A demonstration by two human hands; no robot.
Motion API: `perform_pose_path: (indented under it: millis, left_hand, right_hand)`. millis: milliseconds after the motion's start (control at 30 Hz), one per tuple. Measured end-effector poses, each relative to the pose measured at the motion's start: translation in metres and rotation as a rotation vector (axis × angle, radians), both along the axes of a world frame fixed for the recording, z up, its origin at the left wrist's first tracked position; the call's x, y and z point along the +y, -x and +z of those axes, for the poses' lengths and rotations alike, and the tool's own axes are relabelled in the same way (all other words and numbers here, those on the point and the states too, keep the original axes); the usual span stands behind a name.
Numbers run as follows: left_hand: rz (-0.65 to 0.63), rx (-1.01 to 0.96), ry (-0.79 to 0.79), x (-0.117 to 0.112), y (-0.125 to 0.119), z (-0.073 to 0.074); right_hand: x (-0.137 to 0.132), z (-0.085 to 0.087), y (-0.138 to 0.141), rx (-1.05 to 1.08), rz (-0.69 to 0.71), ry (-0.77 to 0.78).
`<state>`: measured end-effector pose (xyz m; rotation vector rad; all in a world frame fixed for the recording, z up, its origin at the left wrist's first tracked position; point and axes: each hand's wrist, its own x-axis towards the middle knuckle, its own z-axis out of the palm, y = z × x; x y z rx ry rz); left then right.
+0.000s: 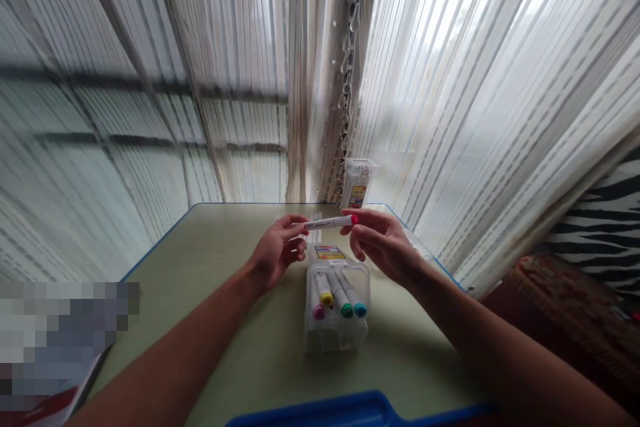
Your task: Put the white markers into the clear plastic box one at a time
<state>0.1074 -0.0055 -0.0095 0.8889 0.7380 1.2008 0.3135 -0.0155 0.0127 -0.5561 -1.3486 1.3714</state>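
Observation:
A white marker [330, 222] with a red end is held up nearly level above the table. My left hand [275, 250] pinches its left end between thumb and fingers. At the red end, my right hand [387, 243] has its thumb and index finger curled around the marker. Below the hands lies an open clear plastic case [337, 337]. Several white markers rest in it, among them a yellow-ended marker [326, 298], a pink-ended marker [319, 311], a green-ended marker [347, 309] and a blue-ended marker [360, 309].
A second clear case [357, 183] with a colourful label stands upright at the table's far edge. The pale table [215, 320] has blue edging and a blue part [320, 411] nearest me. Curtains [240, 47] hang behind it. Zebra-striped fabric [595, 233] is at the right.

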Motion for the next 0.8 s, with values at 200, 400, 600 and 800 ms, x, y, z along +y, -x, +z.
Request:
perform_pose_path:
  millis: [200, 400, 600, 800]
  left_hand:
    - [0.097, 0.021, -0.078, 0.001, -0.001, -0.001]
    - [0.213, 0.016, -0.195, -0.004, -0.006, 0.006]
    - [0.184, 0.033, -0.295, -0.012, -0.012, 0.008]
    - [0.199, 0.046, -0.347, -0.012, -0.013, 0.008]
  right_hand:
    - [0.008, -0.005, -0.003, 0.004, -0.091, 0.013]
    - [0.022, -0.014, -0.008, -0.004, -0.277, 0.149]
    - [0.028, -0.019, -0.01, -0.009, -0.292, 0.25]
    - [0.03, -0.019, -0.013, 0.012, -0.297, 0.278]
